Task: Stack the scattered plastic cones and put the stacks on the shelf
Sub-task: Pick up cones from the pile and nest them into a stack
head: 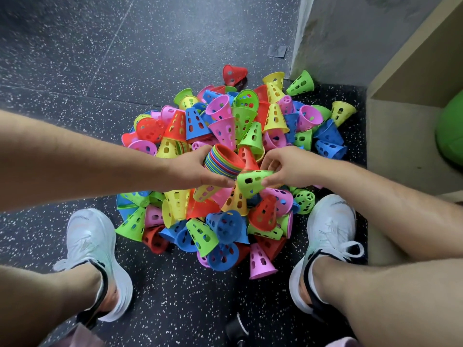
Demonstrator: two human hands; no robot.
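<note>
Much of the view is dark speckled floor (75, 58), with a pale shelf (413, 78) at the right edge. A heap of colourful cones (225, 121) lies on the floor, its near end between two white shoes (92, 241). Above the heap the left hand (198, 169) grips a tilted stack of nested cones (223, 161), and the fingers of the right hand (288, 166) pinch a green cone (251, 182) just beside that stack.

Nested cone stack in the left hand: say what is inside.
Inside the nested stack of coloured plastic cones, only the wall of the innermost red cone shows; deeper parts are covered.
</note>
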